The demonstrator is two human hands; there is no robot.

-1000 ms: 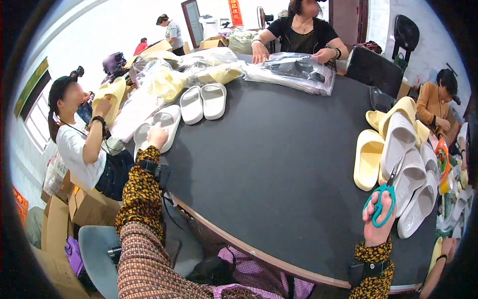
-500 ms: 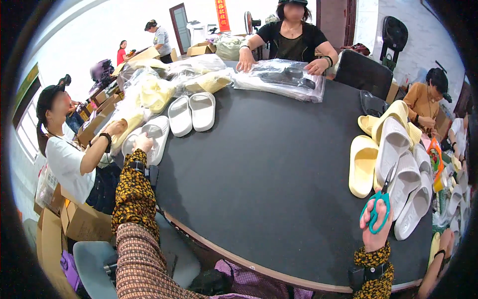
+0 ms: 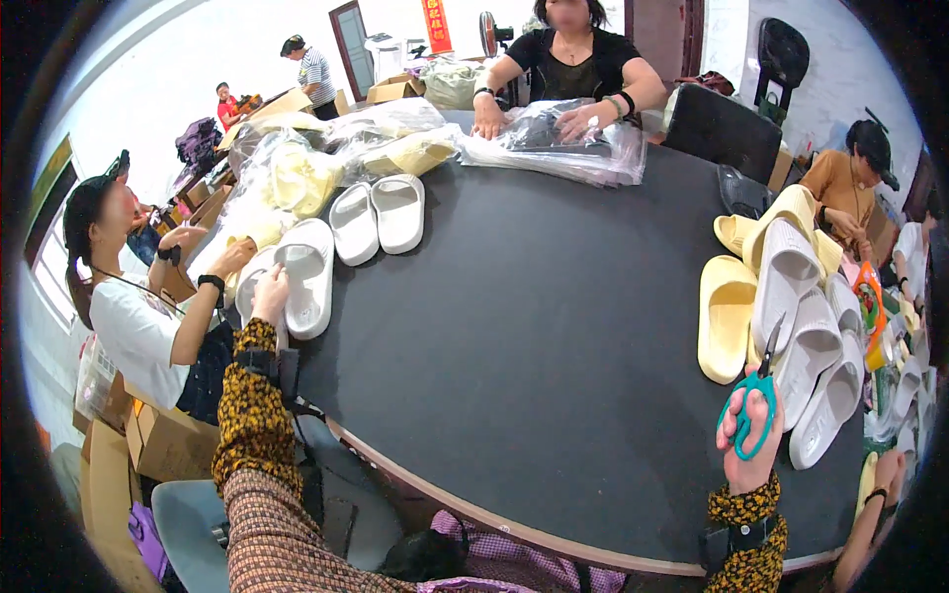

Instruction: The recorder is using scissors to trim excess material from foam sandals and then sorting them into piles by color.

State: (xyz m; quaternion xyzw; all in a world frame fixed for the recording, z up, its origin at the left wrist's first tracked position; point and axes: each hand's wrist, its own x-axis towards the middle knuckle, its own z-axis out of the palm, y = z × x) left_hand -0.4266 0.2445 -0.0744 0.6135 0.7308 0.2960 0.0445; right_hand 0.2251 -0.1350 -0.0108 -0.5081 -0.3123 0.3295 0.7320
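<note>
At the table's left edge my left hand [image 3: 269, 294] has its fingers closed at the rim of a pale grey slipper [image 3: 254, 274], in the gap beside its mate [image 3: 309, 282]. A second pale pair [image 3: 399, 215] stands just behind. My right hand [image 3: 748, 425] is at the right side, fingers wrapped through the teal handles of scissors [image 3: 759, 395], dark blades pointing away. Beyond the blades lies a heap of slippers, with a yellow slipper [image 3: 725, 321] and several grey slippers [image 3: 814, 346] overlapping.
A dark round-edged table [image 3: 524, 366] lies before me. Bagged yellow slippers [image 3: 297, 178] cover its far left. Across from me a person handles clear plastic bags [image 3: 554, 148]. Another person's hand [image 3: 235, 257] is close to my left hand. A black chair [image 3: 722, 136] stands at the far right.
My left hand has drawn slightly left and nearer, and the slipper beside it sits straighter. The person opposite has shifted hands over the plastic bags. My right hand keeps the scissors.
</note>
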